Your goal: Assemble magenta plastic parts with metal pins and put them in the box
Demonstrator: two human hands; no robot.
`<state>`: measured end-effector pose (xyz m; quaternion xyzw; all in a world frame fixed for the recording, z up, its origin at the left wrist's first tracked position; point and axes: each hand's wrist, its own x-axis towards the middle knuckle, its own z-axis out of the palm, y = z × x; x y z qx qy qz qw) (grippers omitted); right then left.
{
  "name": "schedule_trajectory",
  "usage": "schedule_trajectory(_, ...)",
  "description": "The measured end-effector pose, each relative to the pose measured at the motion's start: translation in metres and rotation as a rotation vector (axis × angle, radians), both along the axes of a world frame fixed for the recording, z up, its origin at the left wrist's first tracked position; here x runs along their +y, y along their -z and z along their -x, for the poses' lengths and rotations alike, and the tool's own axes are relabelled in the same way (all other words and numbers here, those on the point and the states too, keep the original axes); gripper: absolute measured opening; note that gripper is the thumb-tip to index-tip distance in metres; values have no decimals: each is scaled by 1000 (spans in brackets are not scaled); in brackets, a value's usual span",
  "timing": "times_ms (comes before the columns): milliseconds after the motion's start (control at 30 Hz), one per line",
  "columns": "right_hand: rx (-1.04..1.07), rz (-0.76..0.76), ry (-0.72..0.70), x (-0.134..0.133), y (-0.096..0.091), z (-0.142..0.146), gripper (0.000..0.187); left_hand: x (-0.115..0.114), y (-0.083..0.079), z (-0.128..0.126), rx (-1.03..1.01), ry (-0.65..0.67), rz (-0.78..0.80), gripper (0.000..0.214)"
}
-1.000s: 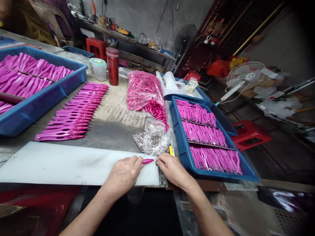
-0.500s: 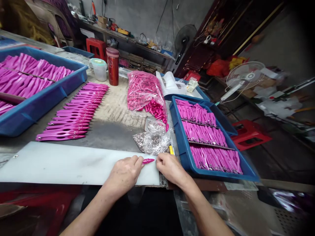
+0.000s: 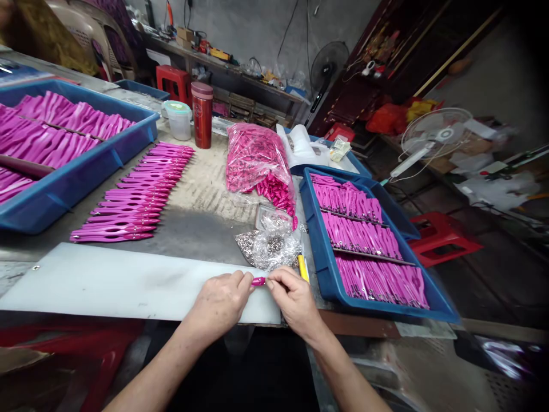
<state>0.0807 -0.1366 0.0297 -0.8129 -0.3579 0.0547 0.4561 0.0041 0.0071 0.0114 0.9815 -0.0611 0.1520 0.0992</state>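
Note:
My left hand (image 3: 226, 297) is closed round a slim pink plastic piece (image 3: 258, 281); only its front end shows, over the white board (image 3: 128, 280). The rest of it is hidden by my fingers. My right hand (image 3: 297, 300) is closed in a pinch right at the piece's tip; whatever lies between the fingertips is too small to make out. Behind my hands, an open clear plastic bag (image 3: 277, 246) contains many tiny metal parts. A row of similar pink pieces (image 3: 132, 194) with slots and pointed ends lies on the table beyond the board.
Blue trays of pink pieces stand at left (image 3: 77, 191) and right (image 3: 317, 269). A bag of small magenta parts (image 3: 257, 154), a red tumbler (image 3: 202, 117) and a lidded tub (image 3: 178, 123) stand farther back. A yellow-handled tool (image 3: 303, 268) lies beside my right hand.
My right hand has moved left, and its fingertips now meet the tip of the pink piece, which was apart from them before. My left hand keeps its hold.

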Motion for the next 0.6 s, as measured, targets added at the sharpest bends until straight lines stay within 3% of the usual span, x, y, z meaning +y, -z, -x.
schedule_trajectory(367, -300, 73, -24, 1, 11, 8, 20, 0, 1, -1, -4, -7, 11, 17)
schedule_trajectory(600, -270, 17, 1, 4, 12, 8, 20, 0, -1, 0, 13, -8, 24, 19)
